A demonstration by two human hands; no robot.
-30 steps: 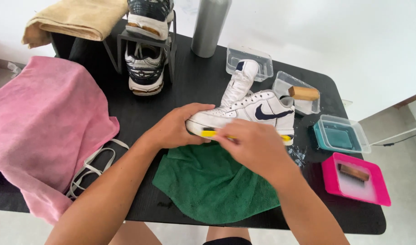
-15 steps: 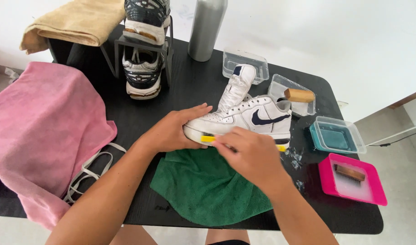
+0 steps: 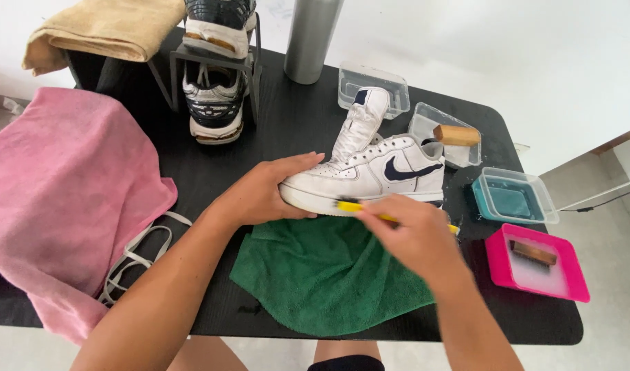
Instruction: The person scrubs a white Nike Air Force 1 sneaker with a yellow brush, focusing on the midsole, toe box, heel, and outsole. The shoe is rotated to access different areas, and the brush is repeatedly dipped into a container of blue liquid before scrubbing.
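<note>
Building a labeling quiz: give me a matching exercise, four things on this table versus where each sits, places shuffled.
Things:
1. white sneaker
2. green cloth
3. pink towel
4. metal bottle

Places:
A. far edge of the table, upright
B. draped over the table's left end
C. near edge, under the right hand
D. table middle, toe held by the left hand

Pairs: 1-D, 2-C, 3-B, 4-A

The right hand (image 3: pixel 414 237) hides most of the yellow brush (image 3: pixel 352 206) (its head blurred).
</note>
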